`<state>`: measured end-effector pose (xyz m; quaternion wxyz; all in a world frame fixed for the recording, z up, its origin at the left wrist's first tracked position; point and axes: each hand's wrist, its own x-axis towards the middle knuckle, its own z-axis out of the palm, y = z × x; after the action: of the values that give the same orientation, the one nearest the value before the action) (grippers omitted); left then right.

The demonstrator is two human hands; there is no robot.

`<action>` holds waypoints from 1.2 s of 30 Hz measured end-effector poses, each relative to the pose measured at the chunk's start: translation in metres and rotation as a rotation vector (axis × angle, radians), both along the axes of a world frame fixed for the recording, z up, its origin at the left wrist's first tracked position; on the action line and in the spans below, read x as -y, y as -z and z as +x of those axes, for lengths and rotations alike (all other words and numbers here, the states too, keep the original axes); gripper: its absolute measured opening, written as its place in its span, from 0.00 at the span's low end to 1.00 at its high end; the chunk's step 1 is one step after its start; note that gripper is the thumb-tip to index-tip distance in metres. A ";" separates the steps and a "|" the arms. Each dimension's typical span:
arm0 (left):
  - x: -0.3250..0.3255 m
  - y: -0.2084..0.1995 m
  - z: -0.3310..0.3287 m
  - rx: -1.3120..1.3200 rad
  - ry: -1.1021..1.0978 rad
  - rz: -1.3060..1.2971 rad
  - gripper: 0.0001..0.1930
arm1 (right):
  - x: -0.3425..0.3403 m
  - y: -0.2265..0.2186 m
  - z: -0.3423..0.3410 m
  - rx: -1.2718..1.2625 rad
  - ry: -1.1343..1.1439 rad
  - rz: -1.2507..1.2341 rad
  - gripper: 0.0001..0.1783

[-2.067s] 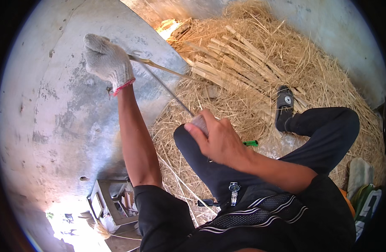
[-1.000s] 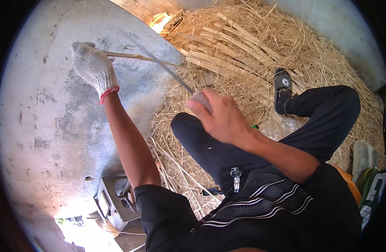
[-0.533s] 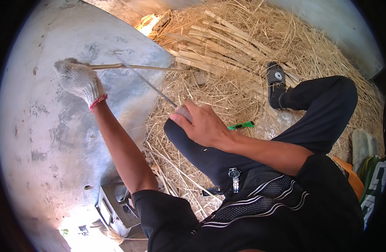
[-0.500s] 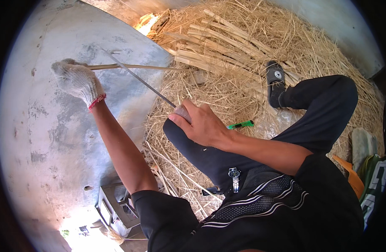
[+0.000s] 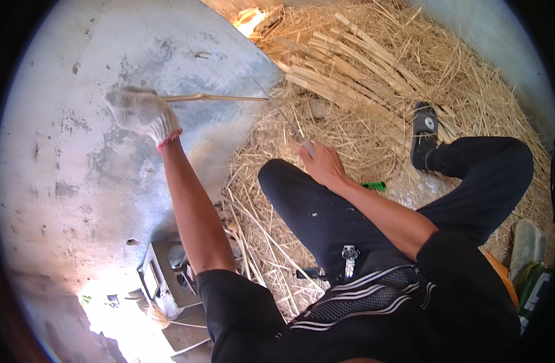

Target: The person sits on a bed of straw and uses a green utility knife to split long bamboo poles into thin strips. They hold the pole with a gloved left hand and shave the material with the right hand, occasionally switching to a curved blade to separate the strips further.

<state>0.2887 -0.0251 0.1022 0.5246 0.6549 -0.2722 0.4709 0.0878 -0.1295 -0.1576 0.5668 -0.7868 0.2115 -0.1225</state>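
My left hand [image 5: 141, 112], in a white knit glove with a red cuff edge, is closed around one end of a thin bamboo strip [image 5: 223, 97]. The strip points right, roughly level, in front of the pale wall. Bare and closed, my right hand [image 5: 324, 164] grips the handle of a long, narrow-bladed knife [image 5: 283, 115] above my bent knee. Its blade slants up and left, and crosses the strip close to the free right end. Whether the edge touches the strip I cannot tell.
Split bamboo strips [image 5: 344, 69] lie over straw [image 5: 471, 91] beyond my knees. A green cutter [image 5: 374, 186] rests on the straw beside my right forearm. My wristwatch [image 5: 349, 260] lies on my lap. The grey-white wall [image 5: 54, 151] rises at left, above a small wooden stool [image 5: 168, 272].
The knife has slid right along the bamboo strip, from near the glove to the strip's free end. My right hand has moved away from my left. The whole view has shifted slightly.
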 end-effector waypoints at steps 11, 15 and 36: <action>0.025 -0.003 -0.021 -0.054 0.220 -0.099 0.15 | -0.014 -0.133 -0.031 0.403 -0.152 0.064 0.29; 0.032 0.000 -0.023 0.003 0.082 0.040 0.15 | -0.014 -0.094 -0.010 0.313 0.029 -0.070 0.29; 0.027 0.002 0.025 -0.044 0.428 -0.235 0.12 | 0.013 -0.022 0.011 0.118 0.001 0.041 0.22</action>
<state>0.3138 -0.0521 0.1002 0.6908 0.5269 -0.3365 0.3632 0.0984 -0.1427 -0.1361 0.5943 -0.7663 0.1803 -0.1645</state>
